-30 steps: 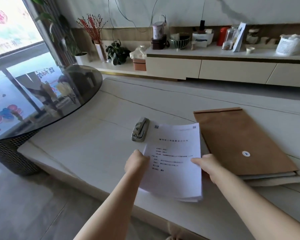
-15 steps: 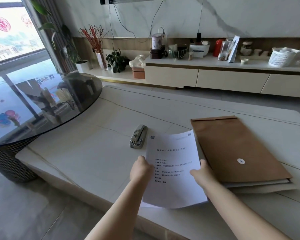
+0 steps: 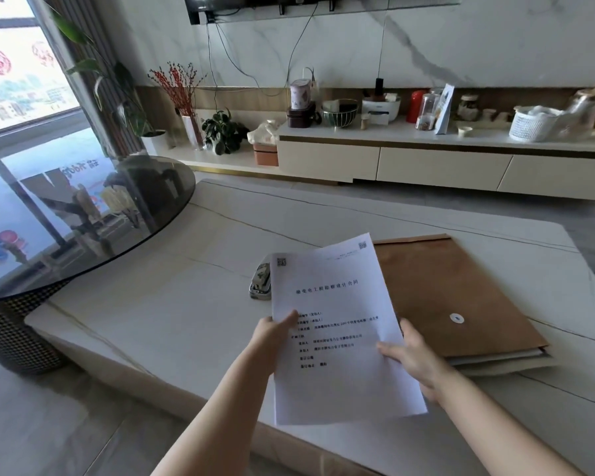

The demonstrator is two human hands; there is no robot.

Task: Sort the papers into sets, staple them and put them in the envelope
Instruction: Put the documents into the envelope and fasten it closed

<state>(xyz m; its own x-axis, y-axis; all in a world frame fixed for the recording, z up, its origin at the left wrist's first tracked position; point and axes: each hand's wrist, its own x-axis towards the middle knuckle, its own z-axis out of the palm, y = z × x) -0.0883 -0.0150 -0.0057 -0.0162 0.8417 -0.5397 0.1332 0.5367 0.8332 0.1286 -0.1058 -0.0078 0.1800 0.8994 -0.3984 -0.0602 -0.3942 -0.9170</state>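
Observation:
I hold a white printed paper sheet (image 3: 337,304) up above the marble table (image 3: 158,314), tilted toward me. My left hand (image 3: 272,333) pinches its left edge with the thumb on top. My right hand (image 3: 411,355) grips the right edge, fingers spread on the front. A metal stapler (image 3: 259,281) lies on the table behind the sheet's upper left corner, partly hidden. To the right lies a brown envelope (image 3: 450,293) with a white round button, resting on more white papers (image 3: 502,360).
A round dark glass side table (image 3: 83,214) overlaps the marble table's left end. Across a strip of floor stands a low cabinet (image 3: 409,163) crowded with jars, a basket and plants. The table's near edge runs just below my forearms.
The sheet has been lifted off the table and tilted up toward me, its top now covering part of the stapler. The camera view has risen toward the wall.

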